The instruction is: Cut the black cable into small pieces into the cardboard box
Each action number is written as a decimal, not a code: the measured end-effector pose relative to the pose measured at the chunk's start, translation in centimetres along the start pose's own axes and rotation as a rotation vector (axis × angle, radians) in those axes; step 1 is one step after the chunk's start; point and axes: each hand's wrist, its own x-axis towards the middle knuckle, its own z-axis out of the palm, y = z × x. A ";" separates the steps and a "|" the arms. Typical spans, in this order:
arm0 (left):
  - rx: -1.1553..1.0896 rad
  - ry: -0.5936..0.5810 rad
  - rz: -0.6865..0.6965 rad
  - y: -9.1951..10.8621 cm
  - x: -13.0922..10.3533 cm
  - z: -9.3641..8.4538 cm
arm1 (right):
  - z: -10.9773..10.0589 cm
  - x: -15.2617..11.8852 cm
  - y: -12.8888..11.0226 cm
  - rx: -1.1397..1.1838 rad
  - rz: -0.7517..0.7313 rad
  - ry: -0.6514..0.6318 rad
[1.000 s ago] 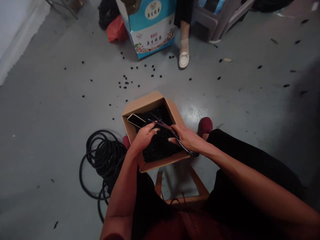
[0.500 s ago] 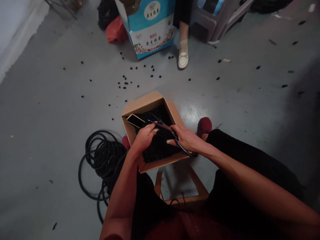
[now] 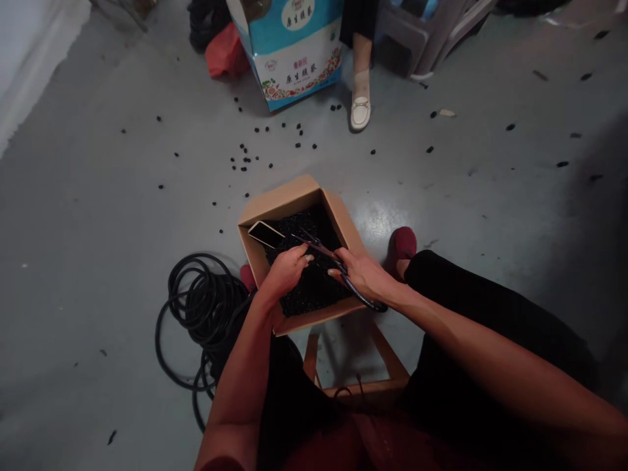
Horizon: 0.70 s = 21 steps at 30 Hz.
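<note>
My right hand [image 3: 362, 269] is wrapped around the dark handles of a pair of scissors [image 3: 321, 248], whose narrow blades are slightly apart and point to the upper left. Close beside the blades, my left hand [image 3: 288, 269] has its thumb and fingers pinched together. What it pinches does not stand out against the dark background. Both hands are over an open cardboard box [image 3: 279, 197] holding many small black cut pieces [image 3: 311, 297]. A flat black object with a pale edge [image 3: 265, 234], perhaps a phone, lies inside at the left.
Coiled black hose [image 3: 203, 297] lies on the floor to the left. Small black pieces [image 3: 245, 159] are scattered across the floor. Farther off are a blue and white carton [image 3: 301, 75], a red bag [image 3: 226, 52], another person's white shoe [image 3: 360, 114] and a grey plastic stool [image 3: 426, 39].
The scissor blades have come slightly closer together. Both hands keep nearly the same place over the box, and the view has shifted a little.
</note>
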 end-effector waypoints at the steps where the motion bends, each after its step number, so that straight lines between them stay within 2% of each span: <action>1: -0.015 -0.009 -0.009 -0.1 0.0 0.1 | 0.1 0.0 0.0 0.011 0.003 -0.006; 9: -0.043 -0.056 -0.076 -0.2 0.3 0.8 | 0.6 0.2 0.1 0.004 0.023 -0.028; 21: 0.033 -0.064 -0.075 -0.4 0.5 0.9 | 0.5 0.1 0.0 -0.062 0.051 -0.045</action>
